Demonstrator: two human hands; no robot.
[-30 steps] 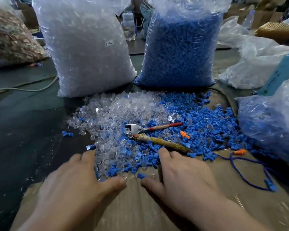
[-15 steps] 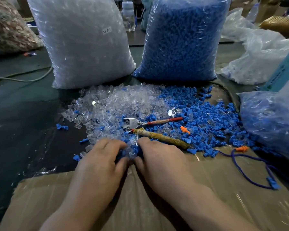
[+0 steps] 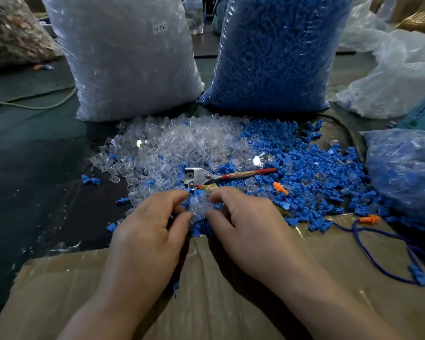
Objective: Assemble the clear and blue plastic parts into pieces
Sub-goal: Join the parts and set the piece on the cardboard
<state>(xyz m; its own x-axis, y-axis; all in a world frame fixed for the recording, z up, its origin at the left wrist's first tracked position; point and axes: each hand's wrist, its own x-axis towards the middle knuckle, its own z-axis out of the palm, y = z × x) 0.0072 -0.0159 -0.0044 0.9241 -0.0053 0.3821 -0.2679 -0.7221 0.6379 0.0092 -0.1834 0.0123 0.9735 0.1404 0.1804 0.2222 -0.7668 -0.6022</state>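
A loose pile of clear plastic parts (image 3: 182,143) lies on the dark table, merging on its right into a spread of blue plastic parts (image 3: 309,168). My left hand (image 3: 152,224) and my right hand (image 3: 245,222) meet at the pile's near edge. Their curled fingers and thumbs close from both sides on a small clump of clear and blue parts (image 3: 199,207). Which single parts each hand pinches is hidden by the fingers.
Pliers (image 3: 201,175) with a red handle lie in the pile just beyond my fingers. A big bag of clear parts (image 3: 128,57) and one of blue parts (image 3: 275,52) stand behind. Taped cardboard (image 3: 231,290) lies under my wrists, a blue cord (image 3: 378,253) and another bag (image 3: 407,173) at right.
My hands moved forward from lying flat and apart on the cardboard into the pile. They came together and their fingers curled round a clump of parts.
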